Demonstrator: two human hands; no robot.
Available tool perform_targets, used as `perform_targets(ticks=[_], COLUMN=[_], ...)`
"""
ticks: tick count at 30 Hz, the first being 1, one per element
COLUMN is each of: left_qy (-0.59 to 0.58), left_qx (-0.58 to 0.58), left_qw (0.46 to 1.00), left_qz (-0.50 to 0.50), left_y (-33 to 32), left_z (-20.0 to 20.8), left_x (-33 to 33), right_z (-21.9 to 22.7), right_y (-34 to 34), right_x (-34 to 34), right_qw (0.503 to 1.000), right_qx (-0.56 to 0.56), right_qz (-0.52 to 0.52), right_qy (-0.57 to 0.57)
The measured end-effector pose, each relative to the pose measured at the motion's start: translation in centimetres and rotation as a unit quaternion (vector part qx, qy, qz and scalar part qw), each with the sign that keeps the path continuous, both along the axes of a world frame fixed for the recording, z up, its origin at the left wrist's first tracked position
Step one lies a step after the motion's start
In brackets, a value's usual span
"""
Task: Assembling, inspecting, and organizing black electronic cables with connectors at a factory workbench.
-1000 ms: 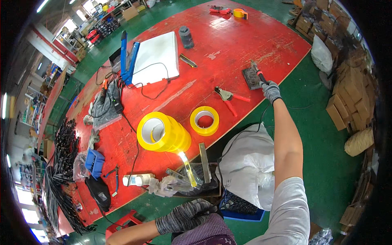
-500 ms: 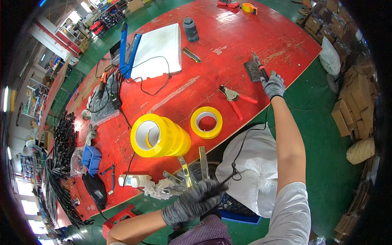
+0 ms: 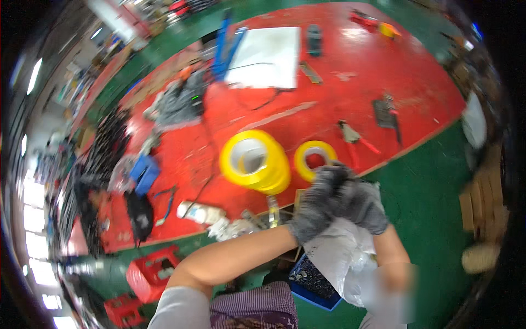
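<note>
Both hands wear grey knit gloves and meet just past the table's near edge, above a white sack (image 3: 342, 252). My left hand (image 3: 318, 208) has its fingers curled in against my right hand (image 3: 362, 207), also closed. Blur and the gloves hide what is between them. Right behind them lies a flat roll of yellow tape (image 3: 301, 160), and a stack of yellow tape rolls (image 3: 278, 170) stands to its left. Wire strippers (image 3: 351, 135) with red handles lie beyond. Farther right a soldering iron (image 3: 395, 123) rests against a dark pad (image 3: 382, 114).
On the red table (image 3: 307, 118) are a white board (image 3: 268, 55), a blue tool (image 3: 220, 49), a dark bottle (image 3: 314, 40), a cutter knife (image 3: 310, 72) and black cable bundles (image 3: 107, 145). Below stand a blue bin (image 3: 315, 282) and red stools (image 3: 148, 274).
My right hand has let go of the soldering iron and come back to my left hand. My left hand, earlier holding a black cable, has moved up and right. The view has shifted.
</note>
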State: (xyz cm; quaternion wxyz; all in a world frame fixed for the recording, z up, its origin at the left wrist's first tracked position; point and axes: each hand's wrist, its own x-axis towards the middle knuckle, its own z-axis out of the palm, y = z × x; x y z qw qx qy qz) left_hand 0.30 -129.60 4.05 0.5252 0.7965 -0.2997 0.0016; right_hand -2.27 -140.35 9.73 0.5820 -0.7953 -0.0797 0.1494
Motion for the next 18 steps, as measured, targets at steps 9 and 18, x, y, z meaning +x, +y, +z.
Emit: perform_targets(ticks=[9, 18], left_qy=[0.101, 0.378], left_qx=[0.133, 0.012], left_qw=[0.982, 0.926], left_qz=[-0.093, 0.012], left_y=[11.4, 29.7], left_z=[10.9, 11.4], left_x=[-3.6, -14.3], right_z=[-5.1, -24.0], right_y=[-8.6, -16.5], right_x=[11.5, 27.6], right_qw=[0.929, 0.86], right_qx=[0.245, 0.217], right_qz=[-0.273, -0.457], right_qy=[0.054, 0.066])
